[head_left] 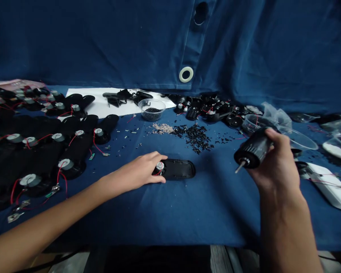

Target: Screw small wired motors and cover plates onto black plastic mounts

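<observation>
Blue cloth covers the table point(173, 216), and a blue curtain point(102, 45) hangs behind it with a pale ring point(182, 74) set in its band. From where I stand, the black casing point(179, 168) lies flat on the cloth near the middle, its hollow side up and its long end pointing right. The left hand point(146, 169) closes around the other end, thumb on the near side and fingers on the far side of a gray motor point(160, 167); any lettering on that motor is too small for me to read. The right hand point(280, 163) is wrapped firmly around a black electric screwdriver point(252, 148), raised to the right of the casing and well apart from it, its bit slanting down and left. Whatever markings its barrel carries, I cannot make them out.

Beyond the casing, a heap of small silvery pieces point(162, 128) touches a scatter of black bits point(197, 138), just in front of a clear bowl point(163, 108). Rows of similar black casings point(76, 149) with motors and red wires fill the left side. At far right lies a white casing point(329, 185).
</observation>
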A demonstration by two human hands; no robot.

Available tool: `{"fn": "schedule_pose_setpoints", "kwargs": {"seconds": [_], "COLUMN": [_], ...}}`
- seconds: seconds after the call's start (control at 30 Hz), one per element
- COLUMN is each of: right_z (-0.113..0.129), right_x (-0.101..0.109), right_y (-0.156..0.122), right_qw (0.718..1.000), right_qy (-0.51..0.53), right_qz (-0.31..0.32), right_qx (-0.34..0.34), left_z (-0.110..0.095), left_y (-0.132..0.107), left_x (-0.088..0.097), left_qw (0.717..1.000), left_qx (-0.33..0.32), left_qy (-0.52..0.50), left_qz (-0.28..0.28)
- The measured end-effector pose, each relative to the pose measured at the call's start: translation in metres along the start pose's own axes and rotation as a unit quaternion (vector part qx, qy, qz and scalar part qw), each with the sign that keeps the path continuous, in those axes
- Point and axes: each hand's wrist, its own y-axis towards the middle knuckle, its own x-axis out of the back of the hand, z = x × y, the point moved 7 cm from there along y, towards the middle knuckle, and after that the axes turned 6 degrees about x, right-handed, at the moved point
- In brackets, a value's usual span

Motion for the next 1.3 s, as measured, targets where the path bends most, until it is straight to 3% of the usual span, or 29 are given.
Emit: {"fn": "schedule_pose_setpoints", "kwargs": {"seconds": [0.17, 0.23, 0.3, 0.43, 0.53, 0.67, 0.77, 0.87, 1.0, 1.17, 1.3], "right_z": [-0.007, -0.014, -0.022, -0.039, -0.048, -0.055, -0.057, -0.057, -0.057, -0.060, -0.062], "right_x": [-0.047, -0.057, -0.061, -0.057, -0.051, -0.048, -0.046, -0.046, -0.046, -0.048, -0.050], "right_y": [-0.004, -0.006, -0.009, -0.018, -0.025, -0.029, -0.030, -0.031, -0.030, -0.031, -0.029], "right_qw": [0.986, 0.986, 0.988, 0.989, 0.990, 0.991, 0.991, 0.992, 0.993, 0.992, 0.992], "right_qy": [0.149, 0.151, 0.145, 0.129, 0.101, 0.060, 0.037, 0.025, 0.012, 0.035, 0.037], "right_qz": [-0.011, 0.002, 0.010, 0.000, -0.007, -0.004, -0.004, 0.000, 0.009, 0.021, 0.035], "right_qx": [-0.071, -0.070, -0.060, -0.069, -0.095, -0.122, -0.126, -0.123, -0.113, -0.122, -0.113], "left_z": [-0.006, -0.009, -0.006, 0.022, 0.070, 0.114, 0.130, 0.137, 0.140, 0.134, 0.117], "left_y": [-0.002, 0.003, 0.017, 0.077, 0.142, 0.211, 0.238, 0.244, 0.237, 0.223, 0.210], "left_x": [0.000, 0.012, 0.037, 0.107, 0.133, 0.133, 0.119, 0.111, 0.115, 0.127, 0.130], "left_qw": [0.999, 0.999, 0.998, 0.980, 0.974, 0.978, 0.979, 0.980, 0.980, 0.975, 0.965], "left_qx": [-0.001, -0.008, -0.011, 0.003, 0.099, 0.123, 0.123, 0.120, 0.123, 0.117, 0.098], "left_qy": [0.027, 0.018, 0.002, 0.066, 0.140, 0.155, 0.159, 0.157, 0.146, 0.137, 0.128], "left_qz": [-0.023, -0.030, -0.066, -0.190, -0.148, -0.070, -0.039, -0.038, -0.062, -0.133, -0.208]}}
